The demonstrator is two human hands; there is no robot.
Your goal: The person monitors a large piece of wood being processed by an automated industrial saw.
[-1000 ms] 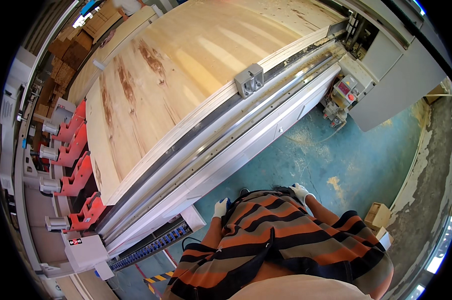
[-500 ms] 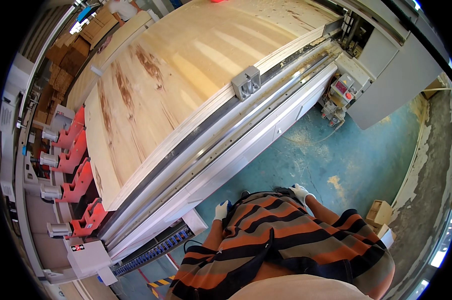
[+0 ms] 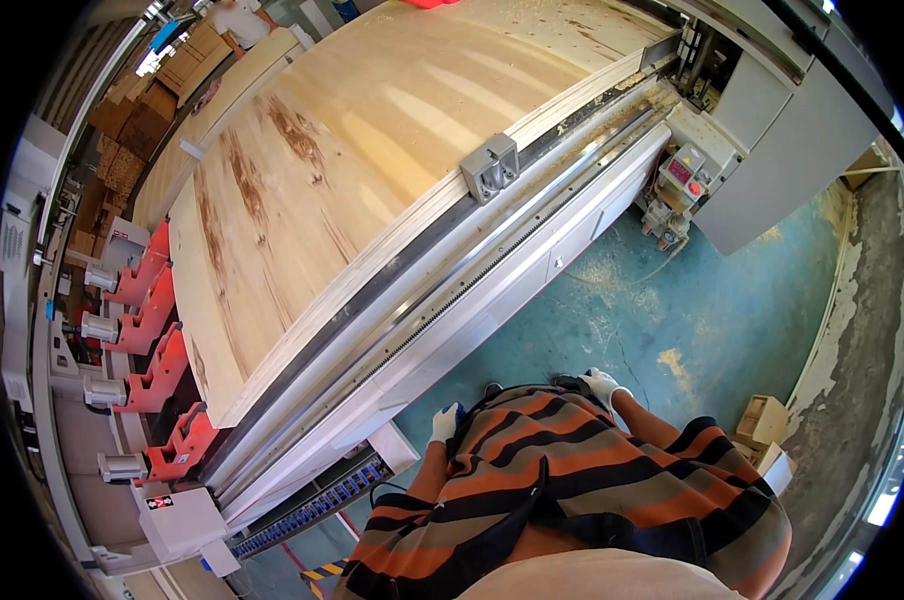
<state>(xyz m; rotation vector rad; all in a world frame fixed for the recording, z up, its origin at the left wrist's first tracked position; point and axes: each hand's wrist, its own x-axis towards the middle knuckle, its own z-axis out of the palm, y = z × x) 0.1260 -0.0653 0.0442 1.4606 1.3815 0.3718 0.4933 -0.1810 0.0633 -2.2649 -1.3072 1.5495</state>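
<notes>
My left hand (image 3: pixel 444 425), in a white glove with blue, is closed at the left of my striped shirt (image 3: pixel 562 470); what is in it, if anything, is hidden. My right hand (image 3: pixel 600 385), also gloved, is curled at my other side; its contents cannot be made out. Beyond them lies a stack of pale plywood sheets (image 3: pixel 372 120) on a large machine, with a metal rail (image 3: pixel 452 300) along its near edge and a grey block (image 3: pixel 490 168) against it. A row of red clamps (image 3: pixel 150 370) lines the left end.
A control unit (image 3: pixel 688 175) hangs by a grey housing (image 3: pixel 772 150) at upper right. Small wooden boxes (image 3: pixel 760 420) stand at lower right beside a worn wall (image 3: pixel 852 330). Another person (image 3: pixel 230 22) stands at the far upper left, near stacked brown boards (image 3: pixel 142 120).
The view has shifted slightly, so the machine sits a little lower at left. A red object shows more at the top edge, and the other person has moved slightly. My hands stay at my sides.
</notes>
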